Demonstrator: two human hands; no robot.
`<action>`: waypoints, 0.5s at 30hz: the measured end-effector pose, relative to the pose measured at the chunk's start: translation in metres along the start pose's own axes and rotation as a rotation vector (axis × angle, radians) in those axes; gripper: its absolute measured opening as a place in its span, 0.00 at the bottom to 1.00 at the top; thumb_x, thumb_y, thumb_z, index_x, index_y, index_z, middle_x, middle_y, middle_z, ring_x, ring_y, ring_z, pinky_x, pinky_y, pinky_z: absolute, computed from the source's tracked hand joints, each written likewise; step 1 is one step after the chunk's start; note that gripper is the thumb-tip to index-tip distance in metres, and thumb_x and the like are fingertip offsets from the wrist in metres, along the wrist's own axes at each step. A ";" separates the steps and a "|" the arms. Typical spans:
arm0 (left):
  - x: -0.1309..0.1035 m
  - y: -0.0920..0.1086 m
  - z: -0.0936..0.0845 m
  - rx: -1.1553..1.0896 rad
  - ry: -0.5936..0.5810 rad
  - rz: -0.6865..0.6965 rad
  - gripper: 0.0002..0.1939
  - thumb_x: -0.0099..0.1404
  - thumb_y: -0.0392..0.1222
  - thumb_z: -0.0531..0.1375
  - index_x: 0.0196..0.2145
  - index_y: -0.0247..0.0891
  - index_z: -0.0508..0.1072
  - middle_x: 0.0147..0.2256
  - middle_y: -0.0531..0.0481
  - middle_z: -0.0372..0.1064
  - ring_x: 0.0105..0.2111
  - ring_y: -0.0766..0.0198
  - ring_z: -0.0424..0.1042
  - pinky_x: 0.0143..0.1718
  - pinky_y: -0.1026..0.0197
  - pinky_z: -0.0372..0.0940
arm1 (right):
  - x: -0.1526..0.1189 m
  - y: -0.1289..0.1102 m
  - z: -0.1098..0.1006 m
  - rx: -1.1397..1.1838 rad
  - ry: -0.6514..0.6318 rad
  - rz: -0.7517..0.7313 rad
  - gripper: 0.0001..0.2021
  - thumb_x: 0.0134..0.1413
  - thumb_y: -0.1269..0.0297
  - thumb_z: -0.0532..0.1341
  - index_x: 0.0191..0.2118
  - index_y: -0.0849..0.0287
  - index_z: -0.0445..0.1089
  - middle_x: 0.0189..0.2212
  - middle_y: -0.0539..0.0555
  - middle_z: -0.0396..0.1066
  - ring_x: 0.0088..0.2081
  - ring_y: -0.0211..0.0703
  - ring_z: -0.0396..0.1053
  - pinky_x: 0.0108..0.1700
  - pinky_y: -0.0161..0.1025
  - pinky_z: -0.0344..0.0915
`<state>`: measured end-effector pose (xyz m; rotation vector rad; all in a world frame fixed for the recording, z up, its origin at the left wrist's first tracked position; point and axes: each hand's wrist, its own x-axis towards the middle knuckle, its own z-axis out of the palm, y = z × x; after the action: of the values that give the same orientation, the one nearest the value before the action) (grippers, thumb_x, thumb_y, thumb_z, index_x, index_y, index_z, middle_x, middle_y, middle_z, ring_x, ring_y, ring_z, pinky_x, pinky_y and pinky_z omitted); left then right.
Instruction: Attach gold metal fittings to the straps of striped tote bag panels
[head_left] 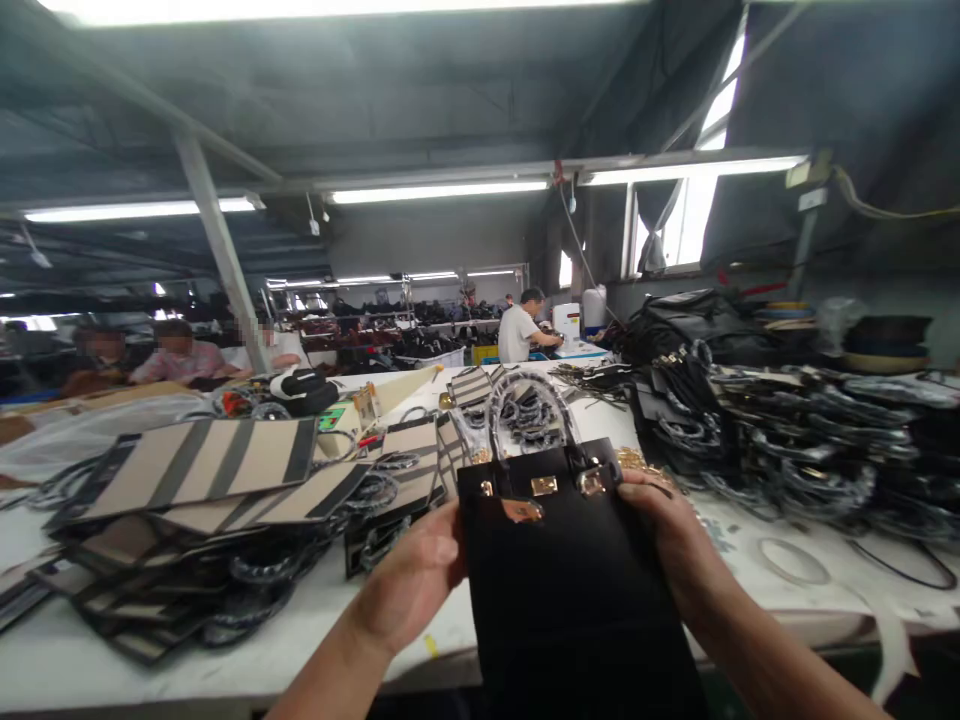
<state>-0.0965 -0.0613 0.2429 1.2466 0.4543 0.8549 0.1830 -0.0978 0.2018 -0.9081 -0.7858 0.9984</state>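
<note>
A black handbag panel [555, 590] with gold metal fittings near its top edge is held up in front of me. From that edge rises a looped handle [491, 415] wrapped in clear plastic. My left hand [424, 560] grips the panel's left side, thumb and fingers closed on it. On the other side, near the top right corner, my right hand [671, 530] pinches the panel with its thumb in front. Gold-coloured chain [641, 465] lies on the table just behind my right hand. The panel's lower end runs out of the picture.
Striped beige and black panels [195, 470] are stacked at left on the white table [315, 650]. Black handled pieces [810, 450] pile up at right. A tape ring [793, 562] lies near the front edge. A person in a white shirt [516, 332] works farther back.
</note>
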 end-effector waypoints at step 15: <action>0.026 -0.054 0.007 0.047 0.660 0.111 0.29 0.56 0.61 0.75 0.48 0.40 0.79 0.49 0.44 0.81 0.57 0.47 0.76 0.60 0.50 0.70 | 0.005 0.016 0.005 -0.772 0.005 -0.472 0.27 0.51 0.49 0.73 0.55 0.53 0.77 0.37 0.52 0.78 0.34 0.48 0.73 0.38 0.43 0.71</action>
<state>-0.0583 -0.0500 0.1977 1.0167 0.9395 1.3605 0.1746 -0.0878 0.1904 -1.2887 -1.3455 0.2548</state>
